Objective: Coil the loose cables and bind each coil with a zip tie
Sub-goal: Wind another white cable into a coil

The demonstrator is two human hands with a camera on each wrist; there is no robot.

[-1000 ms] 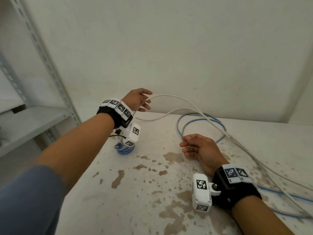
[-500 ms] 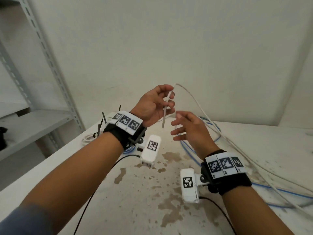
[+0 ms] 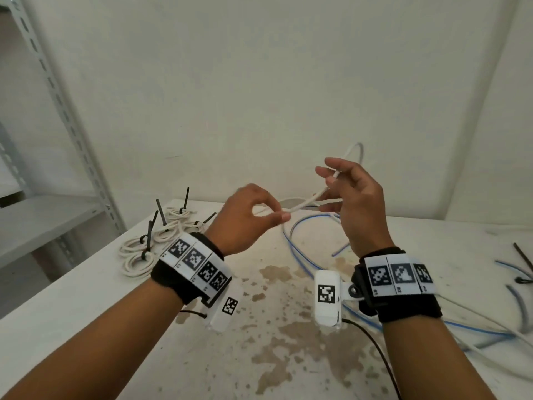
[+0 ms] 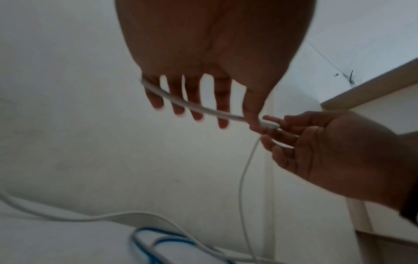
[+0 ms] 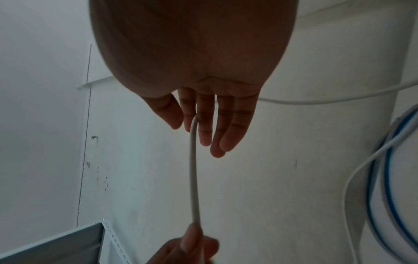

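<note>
A white cable is held up above the stained table between both hands. My left hand pinches it between thumb and index finger; in the left wrist view the cable lies across the fingers under the thumb. My right hand, a little higher and to the right, holds the cable near its free end, between the fingers. In the right wrist view the cable runs from those fingers down to the left hand's pinch. The rest of it trails off behind the right hand to the table.
Several cream rope coils bound with black zip ties lie at the back left corner. A blue cable loops on the table under the hands. Loose black zip ties and a grey cable lie at the right. A metal shelf stands left.
The left hand lifted the white cable off the table. The right hand rose and has taken hold near the cable's end; the left hand now pinches it farther along.
</note>
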